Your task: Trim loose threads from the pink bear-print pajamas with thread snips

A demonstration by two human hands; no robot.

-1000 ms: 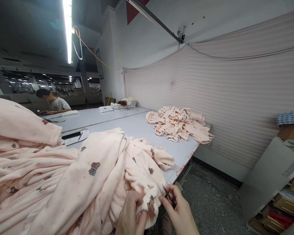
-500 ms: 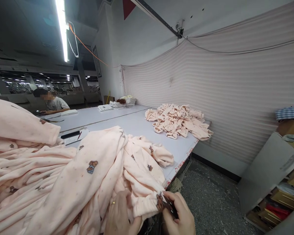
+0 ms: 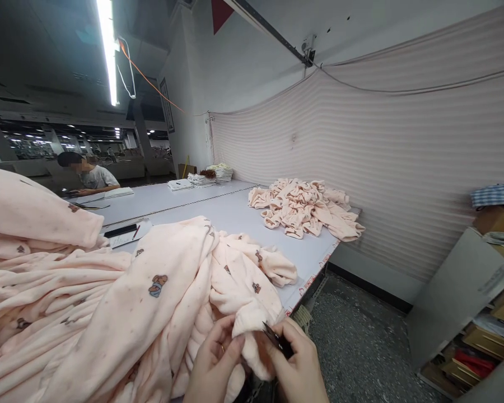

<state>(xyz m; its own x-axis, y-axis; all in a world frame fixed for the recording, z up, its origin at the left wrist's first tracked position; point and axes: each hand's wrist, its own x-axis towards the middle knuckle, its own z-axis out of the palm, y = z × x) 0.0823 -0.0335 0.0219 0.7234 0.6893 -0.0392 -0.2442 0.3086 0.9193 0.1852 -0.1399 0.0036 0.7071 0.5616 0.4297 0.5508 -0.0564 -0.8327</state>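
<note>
A fluffy pale pink garment (image 3: 151,302) with small brown bear prints lies heaped over the near table edge. Its cuff (image 3: 252,322) is pinched between the thumb and fingers of my left hand (image 3: 216,358). My right hand (image 3: 298,358) is closed around small dark thread snips (image 3: 279,341), whose pointed tip lies against the cuff's edge. The lower part of the cuff hangs between both hands, and the right fingertips are partly hidden behind it.
A pile of similar pink pieces (image 3: 304,207) sits at the table's far right corner. A phone (image 3: 120,230) lies on paper beside a pen. Stacked white cloths (image 3: 201,179) stand farther back. A co-worker (image 3: 93,174) sits across the table. Shelving (image 3: 457,302) stands at right.
My left hand has lifted and turned the cuff, so its open edge now faces the snips. My right hand has shifted slightly left with the snips.
</note>
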